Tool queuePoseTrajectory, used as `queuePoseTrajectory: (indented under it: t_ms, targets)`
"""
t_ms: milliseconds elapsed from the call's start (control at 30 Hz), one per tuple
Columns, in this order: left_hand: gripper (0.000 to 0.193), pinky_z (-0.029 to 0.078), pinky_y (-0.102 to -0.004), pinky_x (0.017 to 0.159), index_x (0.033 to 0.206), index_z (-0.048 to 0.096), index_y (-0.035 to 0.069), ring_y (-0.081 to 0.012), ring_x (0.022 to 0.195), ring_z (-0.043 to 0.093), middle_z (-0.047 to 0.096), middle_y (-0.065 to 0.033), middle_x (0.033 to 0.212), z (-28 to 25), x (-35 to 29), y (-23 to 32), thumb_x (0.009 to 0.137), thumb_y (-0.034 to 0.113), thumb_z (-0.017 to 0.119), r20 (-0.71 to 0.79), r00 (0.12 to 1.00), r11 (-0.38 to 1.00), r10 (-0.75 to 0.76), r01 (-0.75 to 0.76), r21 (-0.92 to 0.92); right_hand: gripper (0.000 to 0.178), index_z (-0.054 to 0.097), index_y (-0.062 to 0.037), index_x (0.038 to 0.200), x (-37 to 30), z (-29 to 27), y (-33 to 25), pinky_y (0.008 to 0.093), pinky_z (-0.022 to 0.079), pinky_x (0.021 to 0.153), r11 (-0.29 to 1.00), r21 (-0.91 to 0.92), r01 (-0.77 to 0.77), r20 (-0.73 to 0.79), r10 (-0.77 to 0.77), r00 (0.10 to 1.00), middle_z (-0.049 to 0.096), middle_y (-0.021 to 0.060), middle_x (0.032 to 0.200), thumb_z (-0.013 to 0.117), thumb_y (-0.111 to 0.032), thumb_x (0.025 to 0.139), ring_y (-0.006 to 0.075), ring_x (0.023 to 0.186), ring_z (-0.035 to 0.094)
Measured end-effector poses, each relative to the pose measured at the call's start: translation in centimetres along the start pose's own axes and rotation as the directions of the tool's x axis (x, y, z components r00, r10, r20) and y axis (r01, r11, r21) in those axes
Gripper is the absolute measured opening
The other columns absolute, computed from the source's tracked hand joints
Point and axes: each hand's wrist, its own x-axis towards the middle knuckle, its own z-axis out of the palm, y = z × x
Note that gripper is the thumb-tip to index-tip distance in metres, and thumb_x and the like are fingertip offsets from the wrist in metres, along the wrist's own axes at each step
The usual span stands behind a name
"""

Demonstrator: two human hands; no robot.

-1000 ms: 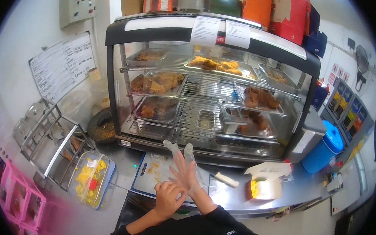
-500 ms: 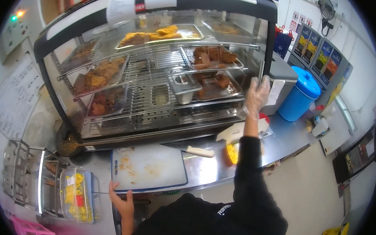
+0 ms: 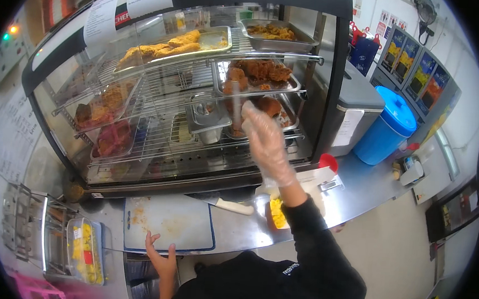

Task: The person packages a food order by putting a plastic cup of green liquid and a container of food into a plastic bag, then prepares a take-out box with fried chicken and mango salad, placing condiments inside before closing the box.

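My right hand (image 3: pixel 266 143), in a clear plastic glove, is closed on the upright door handle (image 3: pixel 236 103) of a glass-fronted food warmer (image 3: pixel 138 184). Behind it, trays of fried chicken (image 3: pixel 259 70) sit on the wire racks, beside a lidded steel container (image 3: pixel 207 123). My bare left hand (image 3: pixel 161 257) hangs at the front edge of a white cutting board (image 3: pixel 172 222) with fingers spread and nothing in them. Crumbs and orange stains mark the board. A knife with a cream handle (image 3: pixel 235 206) lies just behind its right corner.
Below my right forearm stands an open box of yellow food (image 3: pixel 278 212). A blue drink cooler (image 3: pixel 386 125) is on the right counter. A clear tub of yellow pieces (image 3: pixel 86 252) sits at left, beside a metal rack (image 3: pixel 26 227).
My right hand has slid the door handle leftward from the right end of the warmer, leaving the right-hand trays uncovered. My left hand stays by the board. The view has shifted slightly.
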Motion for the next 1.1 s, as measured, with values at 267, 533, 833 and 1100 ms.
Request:
queuePoseTrajectory:
  t_ms: [267, 533, 833, 1100]
  targets:
    - [0.067, 0.024, -0.0382, 0.095, 0.125, 0.031, -0.001, -0.0276, 0.103, 0.041, 0.048, -0.0133, 0.104, -1.0, -0.6, -0.9, 0.066, 0.007, 0.063, -0.045, 0.998, 0.998, -0.038, 0.041, 0.054, 0.042, 0.053, -0.0059, 0.11, 13.1, 1.9, 12.0, 0.0381, 0.041, 0.083, 0.648, -0.736, -0.197, 0.384, 0.639, 0.667, 0.053, 0.0166, 0.109, 0.057, -0.029, 0.075, 0.0316, 0.098, 0.052]
    - [0.068, 0.028, -0.0363, 0.093, 0.124, 0.032, -0.002, -0.0264, 0.102, 0.044, 0.048, -0.0147, 0.105, -2.2, 2.6, 1.1, 0.066, 0.008, 0.065, -0.022, 1.0, 0.996, 0.011, -0.013, -0.084, 0.059, 0.045, -0.0151, 0.12, 12.9, 2.8, 14.3, 0.0384, 0.038, 0.088, 0.711, -0.697, 0.087, 0.619, 0.536, 0.574, 0.047, 0.0147, 0.119, 0.058, -0.044, 0.07, 0.0291, 0.105, 0.049]
    - [0.047, 0.035, -0.0389, 0.084, 0.107, 0.049, 0.002, -0.0326, 0.096, 0.047, 0.051, -0.0159, 0.104, 9.3, 9.4, 11.5, 0.067, 0.019, 0.066, 0.443, 0.595, 0.741, 0.671, -0.569, -0.357, 0.047, 0.053, -0.0018, 0.102, 6.6, -4.1, 5.4, 0.0381, 0.044, 0.059, 0.758, -0.651, 0.031, 0.316, 0.234, 0.919, 0.059, 0.0174, 0.081, 0.064, -0.033, 0.069, 0.0305, 0.065, 0.057]
    - [0.044, 0.035, -0.0398, 0.085, 0.105, 0.052, 0.004, -0.0296, 0.102, 0.044, 0.048, -0.0137, 0.106, 25.7, 1.1, 12.7, 0.066, 0.02, 0.065, 0.585, 0.097, 0.519, 0.805, -0.592, -0.616, 0.039, 0.059, -0.0007, 0.096, -11.9, -15.6, -2.4, 0.0193, 0.038, 0.048, 0.179, 0.168, -0.97, 0.059, 0.98, 0.191, 0.057, 0.0001, 0.067, 0.065, -0.032, 0.072, 0.0064, 0.056, 0.05]
